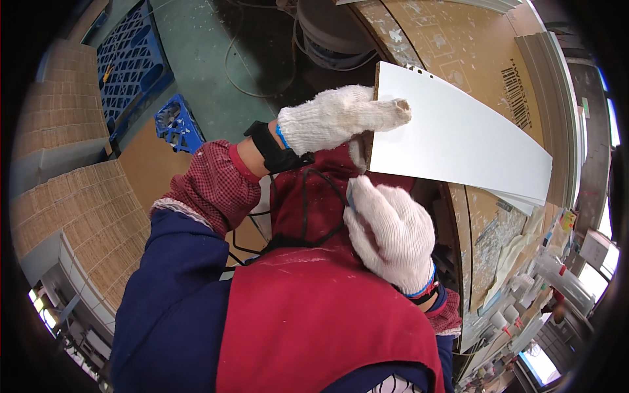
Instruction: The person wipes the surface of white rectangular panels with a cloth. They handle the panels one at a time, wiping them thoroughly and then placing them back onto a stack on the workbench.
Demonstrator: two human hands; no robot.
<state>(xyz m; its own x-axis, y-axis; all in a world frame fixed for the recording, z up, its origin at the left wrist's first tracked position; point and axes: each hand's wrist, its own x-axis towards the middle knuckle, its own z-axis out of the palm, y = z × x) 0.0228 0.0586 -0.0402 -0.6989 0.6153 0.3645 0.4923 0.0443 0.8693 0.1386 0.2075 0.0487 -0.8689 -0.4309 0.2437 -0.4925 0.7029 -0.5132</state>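
Gripping brown-edged end of flat, white, tapering board [458, 134] with white-knit-gloved left hand [341, 116] | holding it out to that hand's right | curling white-knit-gloved right hand [398, 229] just beside board; cannot tell if grasping anything

The left hand's [334, 118] fingers are mostly hidden behind the board [452, 124], only the thumb showing whole on its white face; the board in turn covers part of the table [475, 203] and all but a sliver of the white sheets [515, 200] beneath its far end. A greyish piece [351, 194] at the right hand [393, 223] is too covered by the glove to identify, as is how firmly it is held. The upper edge cuts off the bucket [334, 29], the lower edge the apron [314, 308]. The dark rim swallows the outer side of the stacks [72, 157]; the screen [540, 365] is washed out, and the clutter [508, 318] nearby is too small to sort
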